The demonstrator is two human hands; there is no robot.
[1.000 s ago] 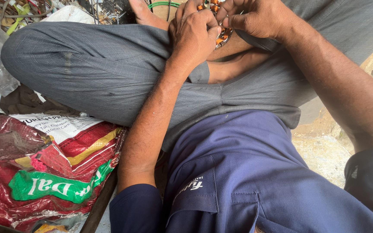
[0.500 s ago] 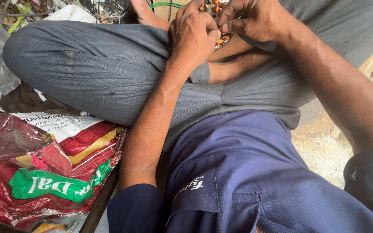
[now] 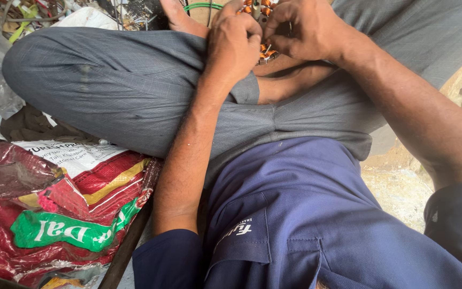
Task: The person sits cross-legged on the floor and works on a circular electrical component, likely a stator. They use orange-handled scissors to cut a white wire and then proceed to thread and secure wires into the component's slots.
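Note:
At the top of the head view both of my hands close around a round motor part with copper wire coils, held above my crossed legs in grey trousers. My left hand grips its left side, fingers curled over the coils. On the right side, my right hand pinches at the windings. Most of the part is hidden behind my fingers and the frame's top edge. A green wire loops just left of my hands, near a bare foot.
A crumpled red, white and green plastic sack lies on the ground at the lower left. Scraps and wires litter the top left corner. Pale, rough ground shows at the right, beside my knee.
Both hands have stayed on the coil part, with only small finger shifts. The view has barely moved.

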